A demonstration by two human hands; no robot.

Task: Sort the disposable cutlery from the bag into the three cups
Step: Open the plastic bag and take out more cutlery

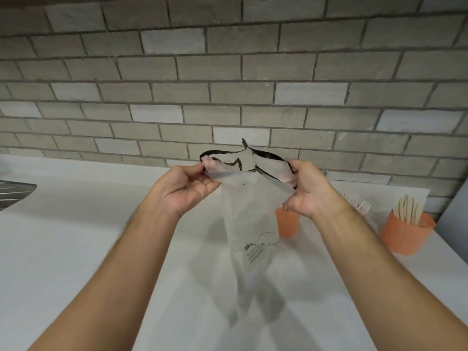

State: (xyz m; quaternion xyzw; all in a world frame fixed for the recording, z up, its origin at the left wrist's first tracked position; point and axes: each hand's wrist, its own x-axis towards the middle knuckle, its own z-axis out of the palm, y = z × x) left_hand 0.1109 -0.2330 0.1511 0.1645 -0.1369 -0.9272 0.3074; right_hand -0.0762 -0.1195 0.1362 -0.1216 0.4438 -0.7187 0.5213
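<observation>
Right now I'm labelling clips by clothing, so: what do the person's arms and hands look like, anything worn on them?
Both forearms are bare as far as the frame shows, with no sleeves in view. The left hand and right hand wear no gloves, and I see no rings, watch or wristband. Fine hair shows along the forearms. Nails look short and unpainted where visible.

Quick count of what's visible: one translucent plastic bag [249,224] with black trim at its mouth and some print low down. Two hands, a left hand [186,187] and a right hand [310,190]. Orange cups: I can only make out two for sure, one cup behind the bag [287,222] and one at the far right [405,230]. White forks [362,205] poke up behind the right wrist and pale cutlery [409,210] stands in the right cup, both too blurry to count.
</observation>
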